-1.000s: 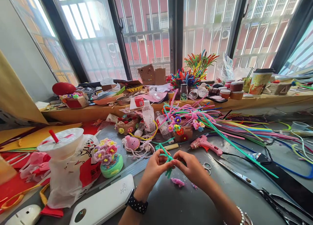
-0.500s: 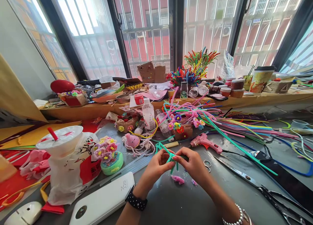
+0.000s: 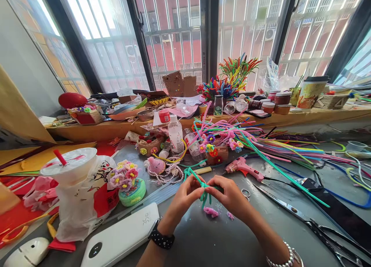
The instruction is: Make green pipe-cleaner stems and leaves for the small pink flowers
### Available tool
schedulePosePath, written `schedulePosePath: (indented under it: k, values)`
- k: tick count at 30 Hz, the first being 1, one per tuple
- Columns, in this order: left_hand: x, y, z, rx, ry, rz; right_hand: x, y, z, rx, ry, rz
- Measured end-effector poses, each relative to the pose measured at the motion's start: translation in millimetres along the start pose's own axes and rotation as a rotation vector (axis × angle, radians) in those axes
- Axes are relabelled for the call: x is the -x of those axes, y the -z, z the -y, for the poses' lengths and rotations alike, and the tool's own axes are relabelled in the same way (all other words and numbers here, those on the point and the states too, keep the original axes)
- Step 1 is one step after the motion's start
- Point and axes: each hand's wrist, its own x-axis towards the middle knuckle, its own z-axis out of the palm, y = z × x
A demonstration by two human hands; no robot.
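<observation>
While our left hand [image 3: 187,195] and right hand [image 3: 227,191] are pinching the green stems [image 3: 204,184] at eight o'clock from the glue gun [image 3: 245,167], we're judging them light, bendable, best gripped where they cross.

The left wrist wears a watch [image 3: 154,229] on a broad black band [image 3: 163,238] scattered with small white dots; the watch's case shows edge-on, dark with a pale metallic rim, and its face is too oblique to read; the right wrist wears a bracelet [image 3: 282,258] of round, shiny silver-coloured beads, with a smooth, curved silvery bangle [image 3: 298,256] just beside it, partly cut off by the picture's lower edge; both hands and the visible forearms are bare, the fingers slender, the forearms slim and smoothly tapered towards the wrists.
</observation>
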Motion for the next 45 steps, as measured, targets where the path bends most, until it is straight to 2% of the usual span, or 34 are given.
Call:
schedulePosePath:
  k: [4,10,25,32,38,45]
  values:
    - [-1,-1.5,-2,-0.004,0.02,-0.06,1,4,3,-0.013,0.008,0.012]
    - [-3,-1.4,3,0.024,0.021,-0.085,1,7,7,-0.032,0.011,0.05]
    - [-4,-2.9,7,0.0,0.02,-0.118,2,-4,6,0.093,0.007,-0.017]
    - [-4,-2.4,2,0.031,-0.001,-0.251,1,9,7,-0.07,-0.031,0.04]
    - [-4,1.3,0,0.355,0.039,-0.384,0,13,2,-0.203,-0.19,-0.03]
    - [-4,2.8,6,0.557,0.1,-0.325,0,-10,8,-0.607,-0.283,0.216]
